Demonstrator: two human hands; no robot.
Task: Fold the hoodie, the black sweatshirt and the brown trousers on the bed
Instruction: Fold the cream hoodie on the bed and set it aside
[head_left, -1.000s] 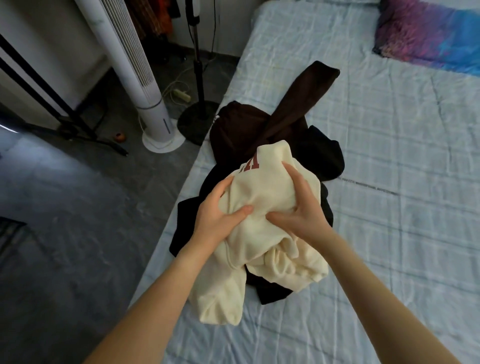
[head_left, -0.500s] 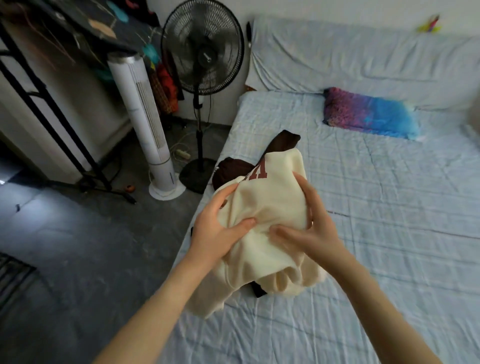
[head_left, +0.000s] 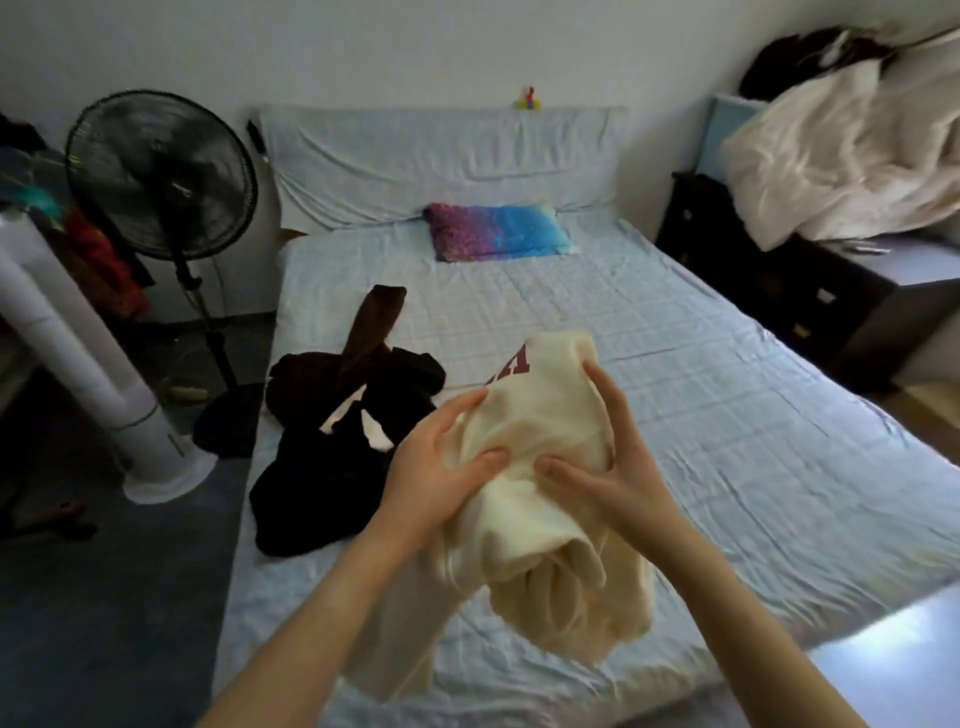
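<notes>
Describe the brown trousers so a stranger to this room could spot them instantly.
Find the blue-sheeted bed. Near its left edge lies a dark heap; the brown trousers are its far part, one leg pointing toward the pillow, unlike the black sweatshirt nearer you.

**Dim bedroom, pale walls**

A bed in a light blue sheet is set against a white wall, with a purple-and-blue pillow at its head. A black pedestal fan and a white tower fan are stood on the grey floor at left. A dark dresser is seen at right.
</notes>
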